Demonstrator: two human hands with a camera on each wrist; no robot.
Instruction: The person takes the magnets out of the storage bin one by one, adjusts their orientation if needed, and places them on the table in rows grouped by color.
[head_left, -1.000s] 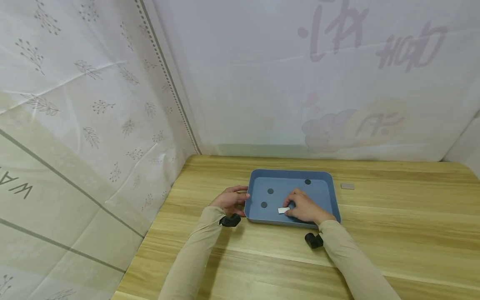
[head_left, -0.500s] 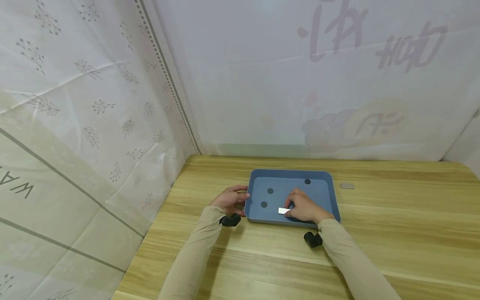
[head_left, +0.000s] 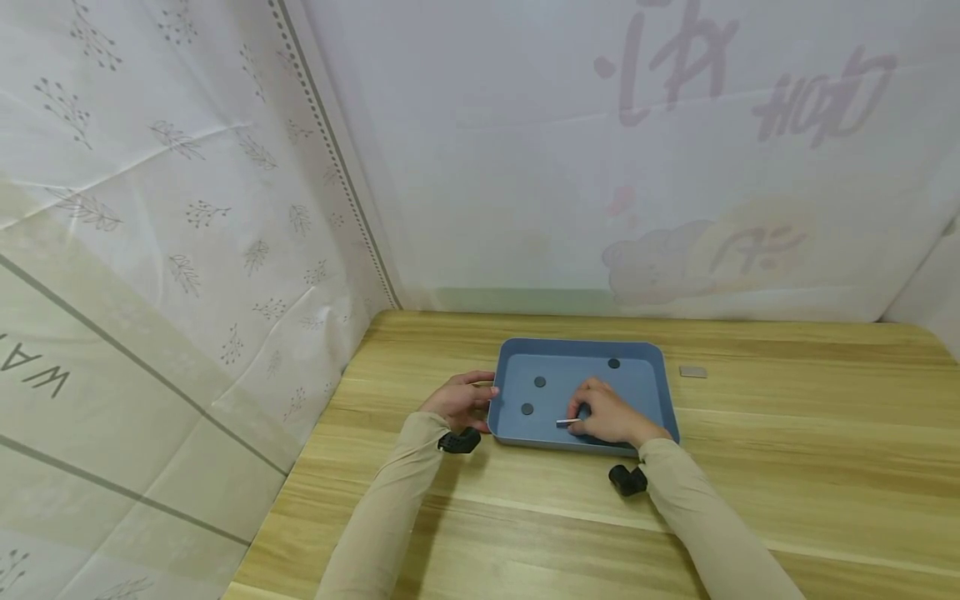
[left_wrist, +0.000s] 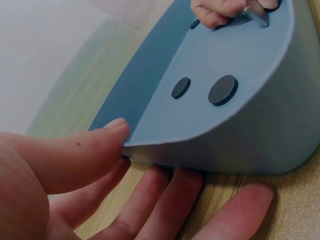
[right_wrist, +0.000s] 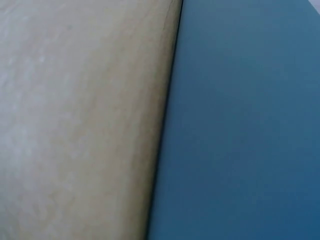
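A blue rectangular tray [head_left: 555,360] sits on the wooden table. My left hand [head_left: 457,400] holds its left end; the left wrist view has the thumb [left_wrist: 117,127] over the rim and the other fingers against the outer wall. Over the tray's front part, my right hand [head_left: 611,415] pinches a small shiny metal plate [head_left: 564,423] between thumb and fingers, seen nearly edge-on. Two dark round discs [head_left: 540,382] [left_wrist: 223,90] lie on the tray floor at the left, and another dark disc [head_left: 614,363] near the back wall.
A flat grey rectangular plate [head_left: 693,372] lies on the table [head_left: 810,467] right of the tray. Printed cloth [head_left: 525,167] hangs behind and to the left. The right wrist view holds only wood and the tray's blue outer wall [right_wrist: 240,120].
The metal plate in my right hand has tilted from showing its bright broad face to showing a thin edge. My left hand and the tray have stayed nearly in place.
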